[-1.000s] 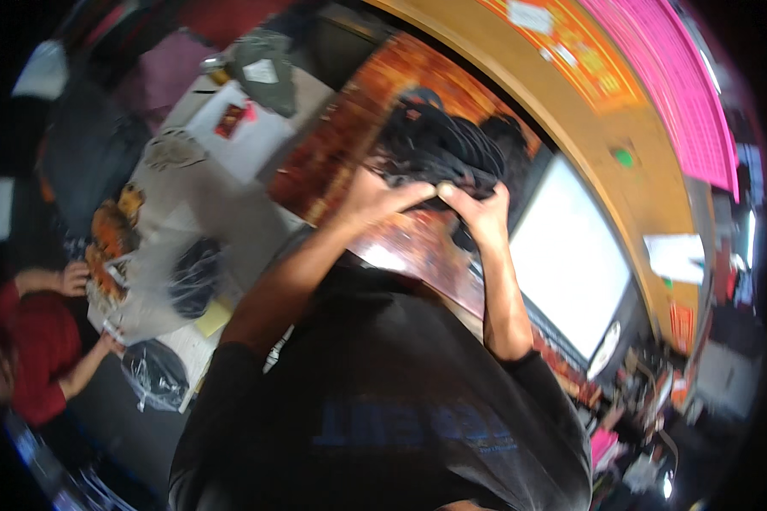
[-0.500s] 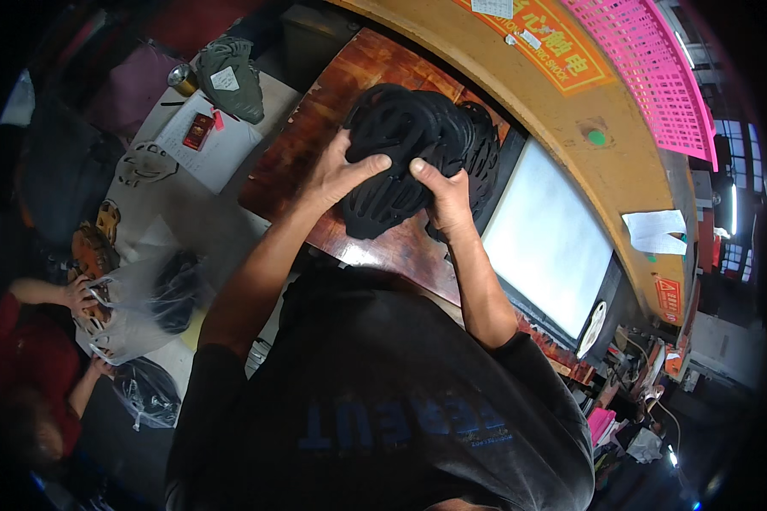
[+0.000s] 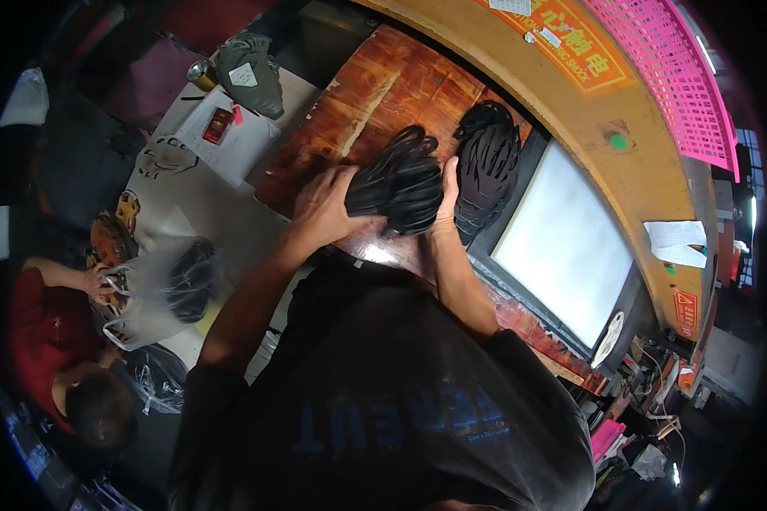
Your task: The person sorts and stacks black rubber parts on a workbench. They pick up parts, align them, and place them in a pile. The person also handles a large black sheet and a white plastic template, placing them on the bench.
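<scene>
Numbering two near the middle of the frame: one held stack [image 3: 396,186] and one resting stack [image 3: 491,166], both black. Numbering one each: a pink basket [image 3: 675,85] at upper right, a white panel [image 3: 565,247] right of centre, a metal can [image 3: 202,75] and a grey-green glove-shaped piece [image 3: 260,92] at upper left, and a red packet [image 3: 218,126] just below. Gripping the held stack from both sides, closing with the left hand [image 3: 322,204] on its left end and bracing with the right hand [image 3: 446,200] along its right edge. Lying directly between the two hands, over a reddish-brown board [image 3: 383,64], just left of the resting stack. Fanning upward in thin, supple-looking strips, loosely layered and looping at the tips. Tapering lengthwise and showing long slots in the resting stack; gleaming with streaky gloss across the board.
</scene>
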`<state>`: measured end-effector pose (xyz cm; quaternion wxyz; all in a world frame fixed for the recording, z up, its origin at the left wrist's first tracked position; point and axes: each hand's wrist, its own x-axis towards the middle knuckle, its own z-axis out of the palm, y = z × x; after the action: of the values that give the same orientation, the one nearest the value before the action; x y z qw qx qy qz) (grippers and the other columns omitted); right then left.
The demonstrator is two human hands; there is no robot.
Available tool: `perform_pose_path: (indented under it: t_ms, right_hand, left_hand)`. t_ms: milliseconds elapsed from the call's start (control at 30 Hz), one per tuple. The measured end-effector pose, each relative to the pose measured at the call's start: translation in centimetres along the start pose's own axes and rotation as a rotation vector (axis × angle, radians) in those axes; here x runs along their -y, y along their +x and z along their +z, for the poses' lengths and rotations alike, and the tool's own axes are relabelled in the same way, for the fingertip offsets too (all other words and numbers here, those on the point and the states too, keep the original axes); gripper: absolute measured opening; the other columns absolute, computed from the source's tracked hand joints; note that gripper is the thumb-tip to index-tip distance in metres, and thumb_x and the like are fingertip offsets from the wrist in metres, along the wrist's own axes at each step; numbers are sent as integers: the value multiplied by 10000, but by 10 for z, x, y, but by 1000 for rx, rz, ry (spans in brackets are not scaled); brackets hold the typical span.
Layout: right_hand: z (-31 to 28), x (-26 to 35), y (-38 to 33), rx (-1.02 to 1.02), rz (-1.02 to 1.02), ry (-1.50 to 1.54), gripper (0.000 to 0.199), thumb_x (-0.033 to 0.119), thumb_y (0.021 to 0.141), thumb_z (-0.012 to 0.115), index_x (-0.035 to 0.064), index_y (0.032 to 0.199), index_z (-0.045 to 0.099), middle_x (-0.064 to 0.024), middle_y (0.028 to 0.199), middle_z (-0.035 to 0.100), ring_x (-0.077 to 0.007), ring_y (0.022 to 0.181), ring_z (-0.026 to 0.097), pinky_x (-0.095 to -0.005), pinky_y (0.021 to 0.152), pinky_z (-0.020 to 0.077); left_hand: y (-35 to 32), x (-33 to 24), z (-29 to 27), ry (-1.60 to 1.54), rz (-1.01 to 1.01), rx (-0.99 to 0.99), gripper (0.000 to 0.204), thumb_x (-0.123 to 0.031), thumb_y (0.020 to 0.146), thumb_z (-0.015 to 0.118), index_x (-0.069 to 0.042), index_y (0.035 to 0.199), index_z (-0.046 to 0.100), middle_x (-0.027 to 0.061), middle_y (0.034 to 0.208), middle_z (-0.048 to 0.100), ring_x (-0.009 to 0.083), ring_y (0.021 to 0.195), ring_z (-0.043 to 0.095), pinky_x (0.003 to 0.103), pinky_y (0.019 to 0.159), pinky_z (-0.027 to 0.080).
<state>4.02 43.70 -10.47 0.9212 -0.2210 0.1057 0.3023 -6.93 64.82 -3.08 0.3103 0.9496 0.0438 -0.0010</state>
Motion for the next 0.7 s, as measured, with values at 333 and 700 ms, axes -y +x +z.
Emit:
perform_pose_path:
  t_ms: [333, 700]
  right_hand:
    - [33, 5, 6, 5, 32, -11, 742, 684, 1021, 508, 36, 1368, 611, -166, 1354, 658, -366, 1261, 614, -511, 1126, 479]
    - [16, 4, -3, -380, -50, -83, 909, 775, 986, 466, 19, 1490, 458, -156, 1271, 639, -323, 1177, 599, -508, 1072, 478]
  left_hand:
    - [0, 21, 8, 5, -29, -14, 649, -334, 816, 849, -70, 1351, 596, 184, 1236, 706, 395, 1120, 685, 495, 930, 552]
    - [26, 31, 5, -972, -458, 388, 510, -267, 917, 802, 41, 1295, 651, 176, 1085, 767, 291, 936, 769, 418, 838, 617]
